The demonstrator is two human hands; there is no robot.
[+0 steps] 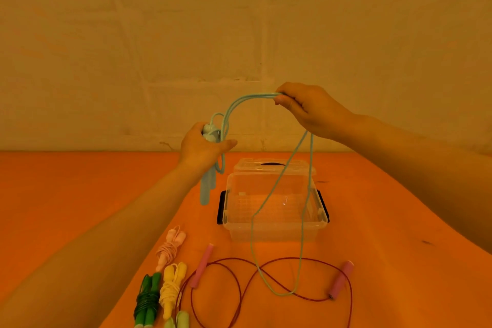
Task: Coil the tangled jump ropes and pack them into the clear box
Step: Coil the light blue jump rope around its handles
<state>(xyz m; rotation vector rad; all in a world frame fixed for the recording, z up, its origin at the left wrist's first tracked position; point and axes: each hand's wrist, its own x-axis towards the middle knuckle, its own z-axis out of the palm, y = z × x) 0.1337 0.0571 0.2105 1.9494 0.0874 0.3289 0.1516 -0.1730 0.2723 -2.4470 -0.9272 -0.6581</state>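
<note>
Midway, coiling blue rope above the clear box.
My left hand grips its handles, right hand pinches gathered strands; I judge it light, limp, slippery, tail dangling below my right hand.

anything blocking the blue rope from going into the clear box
Nothing visible does. The clear box stands open and looks empty, its lid tipped back behind it. The blue rope hangs over it from the right hand.
</note>
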